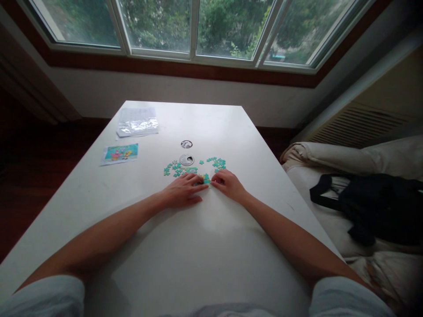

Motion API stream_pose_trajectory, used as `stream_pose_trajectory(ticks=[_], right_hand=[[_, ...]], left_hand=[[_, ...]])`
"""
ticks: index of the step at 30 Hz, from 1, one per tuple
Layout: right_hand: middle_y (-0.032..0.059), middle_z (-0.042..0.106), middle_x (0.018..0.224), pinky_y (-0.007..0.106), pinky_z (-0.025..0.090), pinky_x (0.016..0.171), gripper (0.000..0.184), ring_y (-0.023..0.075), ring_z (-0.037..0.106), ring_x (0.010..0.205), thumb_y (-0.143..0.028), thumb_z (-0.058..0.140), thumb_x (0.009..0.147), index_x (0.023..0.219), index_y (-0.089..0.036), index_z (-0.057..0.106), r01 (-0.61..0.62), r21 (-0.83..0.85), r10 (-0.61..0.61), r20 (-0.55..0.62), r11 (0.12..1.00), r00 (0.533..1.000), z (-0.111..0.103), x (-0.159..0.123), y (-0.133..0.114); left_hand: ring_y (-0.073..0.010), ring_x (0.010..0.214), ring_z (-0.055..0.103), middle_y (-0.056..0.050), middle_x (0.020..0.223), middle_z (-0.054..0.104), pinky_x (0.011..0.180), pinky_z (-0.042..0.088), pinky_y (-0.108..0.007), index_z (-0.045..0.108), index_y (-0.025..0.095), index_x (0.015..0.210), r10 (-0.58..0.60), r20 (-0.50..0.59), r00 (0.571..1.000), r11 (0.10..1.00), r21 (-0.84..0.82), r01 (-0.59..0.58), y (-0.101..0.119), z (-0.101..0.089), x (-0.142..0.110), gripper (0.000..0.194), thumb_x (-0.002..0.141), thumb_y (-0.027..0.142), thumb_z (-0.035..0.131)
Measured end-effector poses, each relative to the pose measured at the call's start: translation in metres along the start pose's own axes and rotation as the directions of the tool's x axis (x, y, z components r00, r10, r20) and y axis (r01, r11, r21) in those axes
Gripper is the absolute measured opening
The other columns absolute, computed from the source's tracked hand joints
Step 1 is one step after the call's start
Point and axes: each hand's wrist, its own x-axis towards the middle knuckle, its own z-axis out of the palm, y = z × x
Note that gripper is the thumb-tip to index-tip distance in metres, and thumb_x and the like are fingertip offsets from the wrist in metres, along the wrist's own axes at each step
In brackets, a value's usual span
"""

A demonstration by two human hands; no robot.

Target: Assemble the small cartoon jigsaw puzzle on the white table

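Observation:
Small green jigsaw puzzle pieces [175, 168] lie loose on the white table, with another cluster of puzzle pieces [218, 163] to the right. Between my hands is a partly joined patch of puzzle [206, 178], green with some yellow. My left hand [185, 190] rests on the table at the patch's left side, fingers stretched out and covering part of it. At the right edge of the patch, my right hand [228, 184] has its fingers curled in a pinch at a green puzzle piece, mostly hidden by the fingertips.
A printed picture card [120, 153] with cartoon figures lies at the left. Behind it are papers under a clear plastic bag [138, 122]. Two round metallic-looking items, a lower disc [187, 160] and an upper disc [187, 144], sit beyond the pieces. Dark clothing [380, 207] lies on the right-hand seat.

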Motion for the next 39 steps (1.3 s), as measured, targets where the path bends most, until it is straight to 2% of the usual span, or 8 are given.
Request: stream_pose_trajectory(ticks=[4, 7, 9, 13, 20, 29, 34, 39], right_hand=[[0.0018, 0.063, 0.078, 0.032, 0.044, 0.072, 0.010, 0.0183, 0.055, 0.075, -0.027, 0.063, 0.094, 0.086, -0.023, 0.067, -0.065, 0.013, 0.066, -0.137, 0.998, 0.988, -0.004, 0.001, 0.011], [0.0032, 0.064, 0.080, 0.034, 0.046, 0.076, 0.009, 0.0207, 0.057, 0.080, -0.026, 0.062, 0.093, 0.087, -0.022, 0.067, -0.116, -0.025, 0.106, -0.245, 0.993, 0.964, -0.010, 0.004, 0.025], [0.0050, 0.066, 0.085, 0.037, 0.046, 0.080, 0.010, 0.0226, 0.057, 0.085, -0.025, 0.060, 0.093, 0.088, -0.022, 0.069, -0.139, -0.068, 0.115, -0.273, 0.988, 0.955, -0.014, 0.005, 0.034], [0.0068, 0.067, 0.093, 0.039, 0.046, 0.090, 0.017, 0.0240, 0.058, 0.092, -0.022, 0.058, 0.093, 0.102, -0.022, 0.073, -0.165, -0.141, 0.127, -0.245, 0.976, 0.961, -0.017, 0.007, 0.044], [0.0079, 0.064, 0.094, 0.039, 0.046, 0.091, 0.026, 0.0251, 0.057, 0.093, -0.024, 0.057, 0.094, 0.114, -0.022, 0.074, -0.166, -0.213, 0.126, -0.190, 0.963, 0.974, -0.015, 0.008, 0.047], [0.0081, 0.064, 0.095, 0.039, 0.046, 0.091, 0.028, 0.0248, 0.057, 0.093, -0.023, 0.060, 0.092, 0.117, -0.020, 0.072, -0.158, -0.227, 0.119, -0.180, 0.961, 0.977, -0.019, 0.008, 0.051], [0.0076, 0.065, 0.095, 0.038, 0.047, 0.090, 0.027, 0.0243, 0.058, 0.092, -0.022, 0.059, 0.092, 0.115, -0.022, 0.072, -0.167, -0.218, 0.135, -0.151, 0.962, 0.979, -0.019, 0.014, 0.049], [0.0055, 0.067, 0.091, 0.033, 0.047, 0.083, 0.024, 0.0210, 0.060, 0.086, -0.019, 0.058, 0.091, 0.109, -0.022, 0.073, -0.210, -0.208, 0.194, -0.098, 0.955, 0.976, -0.026, 0.029, 0.053]], left_hand=[[-0.0305, 0.131, 0.047, -0.012, 0.142, 0.053, 0.112, 0.038, -0.049, 0.053, 0.028, 0.144, -0.050, -0.053, 0.997, 0.999, -0.014, 0.049, -0.004, 0.002, -0.002, 0.049, 0.100, 0.049, 0.052], [-0.0329, 0.138, 0.042, -0.014, 0.149, 0.049, 0.119, 0.031, -0.054, 0.052, 0.025, 0.145, -0.151, -0.088, 0.985, 0.989, -0.006, 0.151, -0.009, 0.003, -0.003, 0.055, 0.098, 0.053, 0.053], [-0.0342, 0.142, 0.039, -0.015, 0.153, 0.045, 0.122, 0.027, -0.057, 0.050, 0.023, 0.147, -0.213, -0.092, 0.973, 0.977, -0.009, 0.213, -0.012, 0.005, -0.004, 0.059, 0.098, 0.056, 0.053], [-0.0353, 0.147, 0.035, -0.014, 0.157, 0.042, 0.124, 0.023, -0.057, 0.048, 0.024, 0.150, -0.269, -0.050, 0.962, 0.963, -0.029, 0.268, -0.012, 0.009, -0.004, 0.064, 0.097, 0.059, 0.052], [-0.0348, 0.155, 0.023, -0.012, 0.168, 0.026, 0.127, 0.020, -0.054, 0.037, 0.024, 0.158, -0.289, 0.036, 0.957, 0.956, -0.035, 0.291, -0.011, 0.012, -0.005, 0.071, 0.099, 0.062, 0.045], [-0.0325, 0.158, 0.013, -0.010, 0.172, 0.014, 0.128, 0.011, -0.053, 0.026, 0.027, 0.163, -0.298, 0.079, 0.951, 0.955, 0.030, 0.296, -0.011, 0.017, -0.007, 0.075, 0.101, 0.068, 0.034], [-0.0342, 0.158, 0.012, -0.013, 0.171, 0.012, 0.127, 0.011, -0.054, 0.027, 0.026, 0.163, -0.303, 0.096, 0.948, 0.953, 0.037, 0.301, -0.011, 0.015, -0.006, 0.078, 0.099, 0.070, 0.034], [-0.0342, 0.158, 0.012, -0.014, 0.171, 0.011, 0.127, 0.010, -0.054, 0.028, 0.026, 0.163, -0.310, 0.118, 0.943, 0.951, 0.029, 0.309, -0.011, 0.013, -0.006, 0.079, 0.099, 0.071, 0.034]])
